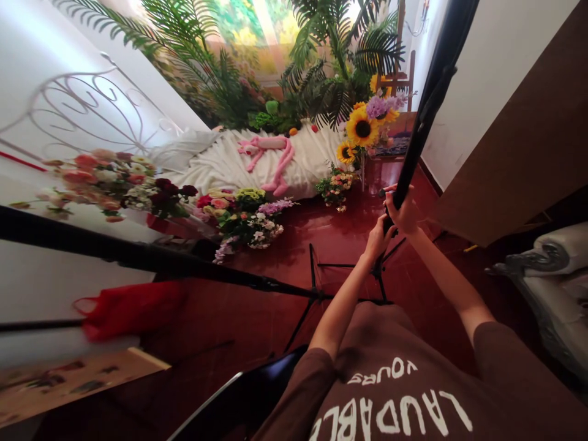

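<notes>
A black stand pole (420, 116) rises from low on the red floor toward the upper right. My left hand (378, 239) is wrapped round its lower part, close to the tripod legs. Just above it, my right hand (402, 209) is closed round the same pole, the two hands nearly touching. Small dark knobs show beside the fingers. A second black pole (184, 260) runs from the left edge to its own spread legs on the floor.
White draped cloth (215, 165) bears a pink plush toy (271, 144). Flowers (257, 223), sunflowers (362, 128) and palm fronds surround it. A red bag (131, 309) lies left; a silver-framed sofa (558, 275) stands right. A dark panel (239, 398) is near my body.
</notes>
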`<action>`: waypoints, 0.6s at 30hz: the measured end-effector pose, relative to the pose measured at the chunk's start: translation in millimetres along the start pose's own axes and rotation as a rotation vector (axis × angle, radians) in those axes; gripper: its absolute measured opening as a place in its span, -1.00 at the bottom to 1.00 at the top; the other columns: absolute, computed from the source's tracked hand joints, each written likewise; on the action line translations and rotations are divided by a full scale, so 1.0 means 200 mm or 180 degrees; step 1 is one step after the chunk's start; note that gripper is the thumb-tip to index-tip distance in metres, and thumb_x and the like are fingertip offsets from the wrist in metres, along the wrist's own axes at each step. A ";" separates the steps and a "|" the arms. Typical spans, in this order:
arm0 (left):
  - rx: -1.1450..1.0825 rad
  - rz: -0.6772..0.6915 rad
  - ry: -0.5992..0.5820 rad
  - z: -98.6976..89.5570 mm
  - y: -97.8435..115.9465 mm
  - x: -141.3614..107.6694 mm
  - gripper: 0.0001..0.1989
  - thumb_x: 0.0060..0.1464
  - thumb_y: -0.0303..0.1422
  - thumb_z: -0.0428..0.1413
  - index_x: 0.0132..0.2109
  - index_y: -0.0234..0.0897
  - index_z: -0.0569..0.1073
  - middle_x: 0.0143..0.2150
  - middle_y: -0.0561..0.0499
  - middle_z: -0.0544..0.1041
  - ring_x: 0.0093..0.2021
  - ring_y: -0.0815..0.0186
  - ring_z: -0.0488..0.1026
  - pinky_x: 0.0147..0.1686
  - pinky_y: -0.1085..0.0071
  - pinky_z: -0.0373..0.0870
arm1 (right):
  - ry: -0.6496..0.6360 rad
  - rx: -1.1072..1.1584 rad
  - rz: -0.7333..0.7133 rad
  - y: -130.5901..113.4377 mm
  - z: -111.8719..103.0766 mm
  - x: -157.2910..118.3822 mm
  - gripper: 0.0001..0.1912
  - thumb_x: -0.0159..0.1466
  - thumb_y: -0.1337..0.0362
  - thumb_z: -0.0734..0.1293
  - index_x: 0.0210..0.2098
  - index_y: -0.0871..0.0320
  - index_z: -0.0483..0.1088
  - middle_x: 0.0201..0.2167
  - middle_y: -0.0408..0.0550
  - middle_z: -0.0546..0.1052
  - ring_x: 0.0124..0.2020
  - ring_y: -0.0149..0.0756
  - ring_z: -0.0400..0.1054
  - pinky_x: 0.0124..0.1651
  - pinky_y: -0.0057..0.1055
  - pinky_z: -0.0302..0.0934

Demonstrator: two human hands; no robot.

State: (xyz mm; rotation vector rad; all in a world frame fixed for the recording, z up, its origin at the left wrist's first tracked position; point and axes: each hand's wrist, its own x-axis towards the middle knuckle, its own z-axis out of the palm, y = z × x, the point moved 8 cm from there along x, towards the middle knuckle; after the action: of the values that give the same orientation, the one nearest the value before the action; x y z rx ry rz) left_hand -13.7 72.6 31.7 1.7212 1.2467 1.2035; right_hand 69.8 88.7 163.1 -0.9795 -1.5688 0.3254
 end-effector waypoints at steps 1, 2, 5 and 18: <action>0.0020 0.0006 -0.0008 0.00 0.00 0.00 -0.52 0.20 -0.25 0.04 0.22 -0.26 0.21 -0.03 -0.17 0.52 -0.11 0.24 0.51 -0.11 0.35 0.39 | 0.0003 -0.0025 0.0029 0.02 0.00 -0.02 -0.67 0.32 0.03 0.24 -0.02 0.06 0.24 -0.22 -0.08 0.52 -0.30 -0.34 0.47 -0.15 -0.35 0.37; 0.0034 0.0018 -0.0017 0.00 0.00 0.00 -0.54 0.20 -0.27 0.03 0.22 -0.25 0.21 -0.03 -0.15 0.52 -0.12 0.26 0.51 -0.11 0.36 0.39 | -0.0001 -0.0038 0.0054 0.03 0.01 -0.03 -0.68 0.32 0.03 0.23 -0.02 0.06 0.24 -0.21 -0.07 0.52 -0.29 -0.34 0.47 -0.15 -0.35 0.37; 0.0033 0.0063 0.0013 0.00 0.00 0.00 -0.58 0.21 -0.30 0.02 0.20 -0.22 0.25 -0.07 -0.11 0.54 -0.15 0.30 0.51 -0.11 0.39 0.38 | -0.0156 -0.0064 0.0102 0.04 0.00 -0.04 -0.66 0.31 0.03 0.24 -0.01 0.05 0.23 -0.15 -0.05 0.50 -0.21 -0.31 0.46 -0.10 -0.32 0.36; -0.0098 0.0045 0.0197 0.01 -0.02 0.00 -0.63 0.22 -0.23 0.03 0.14 -0.21 0.31 -0.15 -0.07 0.55 -0.23 0.34 0.51 -0.20 0.45 0.37 | -0.1106 -0.0291 0.0800 0.37 -0.27 -0.47 -0.44 0.23 0.10 0.35 0.17 0.06 0.19 0.01 0.06 0.45 0.01 -0.19 0.38 0.07 -0.14 0.33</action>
State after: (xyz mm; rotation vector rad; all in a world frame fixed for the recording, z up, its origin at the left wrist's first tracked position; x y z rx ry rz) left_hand -12.4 73.8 27.5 1.6847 1.2478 1.2863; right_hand 144.3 48.2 63.6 -1.2450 -1.7856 0.6308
